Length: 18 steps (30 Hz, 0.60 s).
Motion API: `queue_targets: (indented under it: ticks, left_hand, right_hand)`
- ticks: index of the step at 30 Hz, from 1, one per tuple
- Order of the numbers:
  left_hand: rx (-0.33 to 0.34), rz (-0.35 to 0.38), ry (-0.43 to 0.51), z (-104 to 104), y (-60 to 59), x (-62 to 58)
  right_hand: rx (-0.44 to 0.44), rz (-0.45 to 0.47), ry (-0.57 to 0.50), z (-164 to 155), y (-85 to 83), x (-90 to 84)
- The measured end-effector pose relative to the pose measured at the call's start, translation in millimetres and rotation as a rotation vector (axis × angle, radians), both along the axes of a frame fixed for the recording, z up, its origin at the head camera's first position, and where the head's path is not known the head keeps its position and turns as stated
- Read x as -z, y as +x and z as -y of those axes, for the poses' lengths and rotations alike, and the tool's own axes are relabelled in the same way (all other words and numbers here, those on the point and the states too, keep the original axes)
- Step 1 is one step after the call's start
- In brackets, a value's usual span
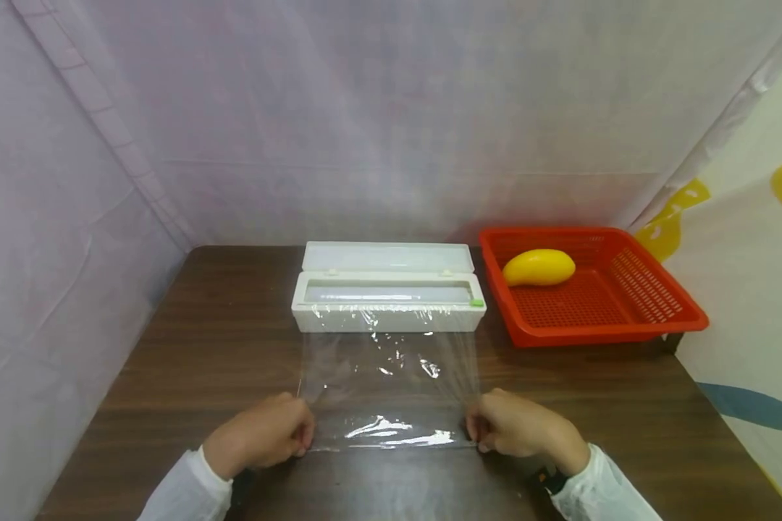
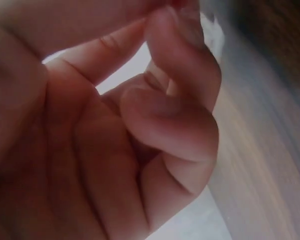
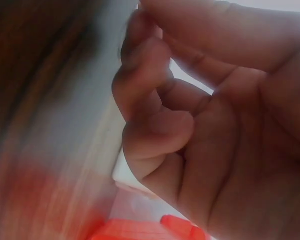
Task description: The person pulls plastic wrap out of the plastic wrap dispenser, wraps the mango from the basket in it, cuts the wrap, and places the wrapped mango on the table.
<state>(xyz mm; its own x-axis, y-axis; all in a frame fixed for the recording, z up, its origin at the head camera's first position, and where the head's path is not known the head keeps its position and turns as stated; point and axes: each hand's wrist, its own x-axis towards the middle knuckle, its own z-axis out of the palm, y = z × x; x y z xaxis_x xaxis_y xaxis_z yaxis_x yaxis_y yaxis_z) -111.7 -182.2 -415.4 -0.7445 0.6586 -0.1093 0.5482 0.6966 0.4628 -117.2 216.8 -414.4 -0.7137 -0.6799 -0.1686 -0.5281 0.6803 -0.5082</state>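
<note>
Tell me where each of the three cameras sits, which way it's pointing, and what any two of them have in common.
Head: worn on the head, looking forward and down at the table; shows both sleeves, the left hand and right hand pinching the cling film drawn from the white dispenser.
Left wrist: close under the palm; curled fingers fill it.
Right wrist: close under the right palm, facing the far side of the table; curled fingers.
Shared: the red basket shows in head and right wrist.

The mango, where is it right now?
In the head view, the yellow mango lies in the red basket at the table's far right, just right of the cling film dispenser.
</note>
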Motion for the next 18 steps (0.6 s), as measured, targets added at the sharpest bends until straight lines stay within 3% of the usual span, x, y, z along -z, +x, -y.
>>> queue_targets:
  ticks: [6,12,18]
  left_hand:
    - [-0.025,0.033,0.015,-0.4,-0.2,2.1]
    - [-0.11,0.118,-0.032,-3.2,0.1,-1.1]
    - [-0.092,0.132,-0.021,-2.1,0.7,-1.4]
  right_hand:
    - [-0.002,0.012,0.028,3.0,0.5,1.1]
    - [-0.009,0.013,0.022,2.1,-2.3,1.4]
    - [-0.026,0.016,-0.004,1.1,-3.2,3.2]
